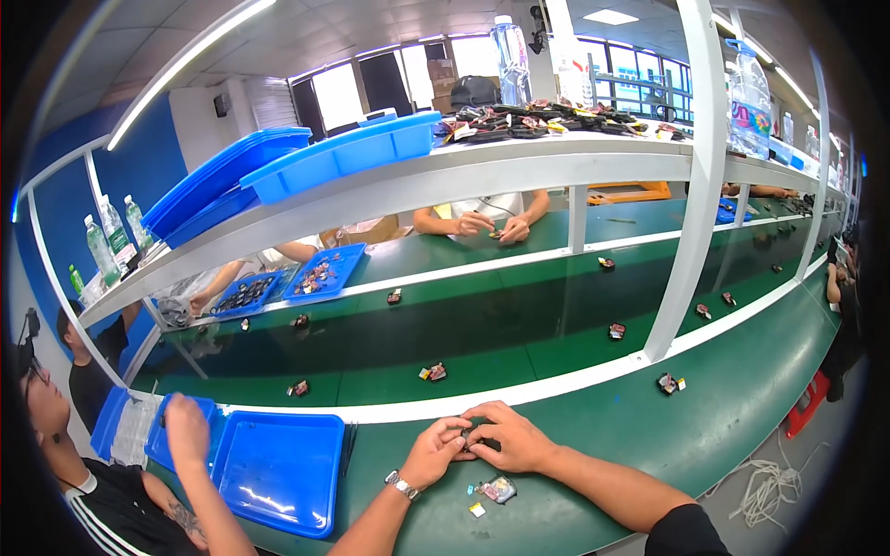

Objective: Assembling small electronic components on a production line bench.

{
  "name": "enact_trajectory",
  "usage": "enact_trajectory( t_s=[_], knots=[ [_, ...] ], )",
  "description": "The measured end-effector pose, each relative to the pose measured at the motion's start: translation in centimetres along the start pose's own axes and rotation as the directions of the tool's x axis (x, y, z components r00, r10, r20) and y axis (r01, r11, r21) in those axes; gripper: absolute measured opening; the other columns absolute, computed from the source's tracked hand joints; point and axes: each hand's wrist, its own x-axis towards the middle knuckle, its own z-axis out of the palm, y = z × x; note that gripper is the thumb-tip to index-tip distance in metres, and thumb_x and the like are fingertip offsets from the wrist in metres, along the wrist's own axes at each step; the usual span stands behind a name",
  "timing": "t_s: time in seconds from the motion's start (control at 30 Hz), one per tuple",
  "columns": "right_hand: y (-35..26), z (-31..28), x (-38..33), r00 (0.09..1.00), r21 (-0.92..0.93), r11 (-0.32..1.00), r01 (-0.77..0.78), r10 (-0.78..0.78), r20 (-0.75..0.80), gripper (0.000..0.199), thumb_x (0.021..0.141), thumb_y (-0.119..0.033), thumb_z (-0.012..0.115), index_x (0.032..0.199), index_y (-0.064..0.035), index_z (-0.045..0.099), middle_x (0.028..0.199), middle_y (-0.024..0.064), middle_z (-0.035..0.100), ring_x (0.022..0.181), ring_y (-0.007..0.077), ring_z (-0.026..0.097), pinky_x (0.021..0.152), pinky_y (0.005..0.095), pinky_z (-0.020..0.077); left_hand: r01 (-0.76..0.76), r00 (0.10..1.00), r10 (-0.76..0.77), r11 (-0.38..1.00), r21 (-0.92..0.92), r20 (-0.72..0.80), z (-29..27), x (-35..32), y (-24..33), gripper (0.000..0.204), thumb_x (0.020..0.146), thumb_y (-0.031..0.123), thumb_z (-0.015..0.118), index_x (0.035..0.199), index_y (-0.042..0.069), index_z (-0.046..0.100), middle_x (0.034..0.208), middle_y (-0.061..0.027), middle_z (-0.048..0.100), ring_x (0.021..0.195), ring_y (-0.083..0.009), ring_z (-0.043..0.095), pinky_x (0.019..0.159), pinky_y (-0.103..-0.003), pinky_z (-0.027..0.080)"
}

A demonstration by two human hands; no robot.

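Near the far edge of the green workbench [593, 459], the left hand [434, 453] and right hand [510, 439] pinch a small dark part [469, 436] (probably two-handed for steadiness), an electronic module [501, 489] lying handy toward the near edge.

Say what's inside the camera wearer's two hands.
A small dark piece shows between the left hand and the right hand. They cover most of it, so its full shape cannot be seen.
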Motion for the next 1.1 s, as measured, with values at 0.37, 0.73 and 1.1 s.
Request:
enact_trajectory(
  t_s=[0.37, 0.73, 1.1],
  knots=[
    [-0.6, 1.9, -0.6, 0.985, -0.108, 0.991, -0.082, 0.064, -0.16, 0.017, 0.084, -0.013, 0.077, 0.1, -0.0066, 0.074, 0.124, 0.01, 0.064, 0.118, 0.0305, 0.058, 0.098, 0.0405, 0.0511, -0.029, 0.999, 0.028, 0.999, -0.037, -0.023, -0.1, 0.3, -0.6, 0.03, 0.107, 0.002, 0.042, 0.137, -0.002, 0.047, 0.129, -0.0193, 0.063, 0.117, -0.0251, 0.066, 0.101, -0.039, 0.058],
    [0.2, 2.8, -1.3, 0.956, 0.071, 0.97, -0.233, 0.242, -0.169, 0.017, 0.083, -0.016, 0.08, 0.1, -0.0125, 0.08, 0.123, 0.0063, 0.068, 0.12, 0.029, 0.059, 0.1, 0.0407, 0.0507, -0.022, 0.999, 0.02, 0.997, -0.077, -0.032, -0.2, 0.3, -0.7, 0.028, 0.106, 0.003, 0.046, 0.134, -0.003, 0.049, 0.123, -0.0194, 0.065, 0.114, -0.0268, 0.068, 0.1, -0.041, 0.059],
    [0.1, 2.7, -1.4, 0.943, 0.084, 0.959, -0.272, 0.283, -0.175, 0.019, 0.083, -0.015, 0.079, 0.102, -0.0151, 0.081, 0.122, 0.0051, 0.069, 0.118, 0.0272, 0.06, 0.1, 0.0391, 0.0509, -0.016, 0.999, 0.013, 0.998, -0.062, -0.041, 0.2, 0.2, -0.5, 0.028, 0.107, 0.001, 0.044, 0.134, -0.004, 0.049, 0.123, -0.0183, 0.065, 0.114, -0.0253, 0.067, 0.101, -0.04, 0.058]
  ],
)
